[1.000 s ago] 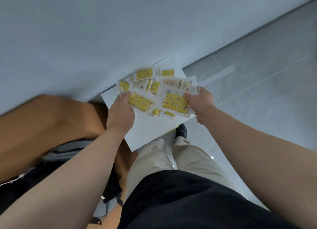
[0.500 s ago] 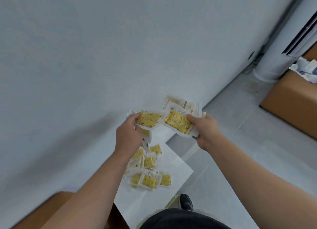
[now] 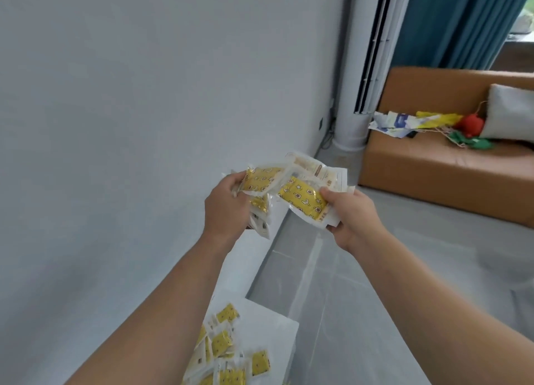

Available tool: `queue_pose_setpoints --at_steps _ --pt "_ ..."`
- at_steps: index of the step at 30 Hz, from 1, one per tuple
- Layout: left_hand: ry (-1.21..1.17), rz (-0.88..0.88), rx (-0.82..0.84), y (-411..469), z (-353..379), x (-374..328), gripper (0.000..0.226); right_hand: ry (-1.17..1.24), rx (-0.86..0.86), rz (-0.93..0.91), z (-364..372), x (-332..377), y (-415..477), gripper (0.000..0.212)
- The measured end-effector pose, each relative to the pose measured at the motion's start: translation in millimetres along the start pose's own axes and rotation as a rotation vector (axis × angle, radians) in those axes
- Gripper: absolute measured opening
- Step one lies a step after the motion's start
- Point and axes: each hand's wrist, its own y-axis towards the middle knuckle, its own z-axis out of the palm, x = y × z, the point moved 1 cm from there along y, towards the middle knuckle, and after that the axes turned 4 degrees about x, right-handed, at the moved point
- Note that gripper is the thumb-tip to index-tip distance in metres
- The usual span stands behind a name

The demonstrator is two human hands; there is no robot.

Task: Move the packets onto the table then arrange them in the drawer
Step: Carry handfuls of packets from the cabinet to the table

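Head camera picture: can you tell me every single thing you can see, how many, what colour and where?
held packets: several, yellow and white, between both hands
loose packets: many, yellow and white, on the white top
white top: one, white, bottom centre
wall: one, pale grey, left
floor: one, grey, right
air conditioner: one, white, in the corner
curtain: one, teal, top right
sofa: one, tan, right
cushion: one, pale grey, on the sofa
wrappers: a few, white, blue, yellow, on the sofa
left hand: one, grips held packets
right hand: one, pinches held packets
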Motion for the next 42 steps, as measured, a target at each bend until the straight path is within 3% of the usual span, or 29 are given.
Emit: queue_pose_setpoints --at_steps 8,20,32,42 --pt "0.012 0.047 0.247 -17.5 143.8 -43.7 0.034 0.139 -0.175 -0.092 -136.5 45.0 -6.4 0.021" --pt "-0.080 -0.070 0.665 -146.3 452.1 -101.7 0.024 0.250 -0.536 -0.155 -459.2 91.1 -34.1 0.016" --pt "0.132 -0.064 1.118 -185.9 725.6 -129.1 0.034 0.513 -0.934 -0.147 -694.8 116.4 -14.7 0.016" --pt "0.399 0.102 1.470 -234.0 951.8 -163.9 0.039 0.663 -1.324 -0.103 -851.5 127.9 -21.5 0.012"
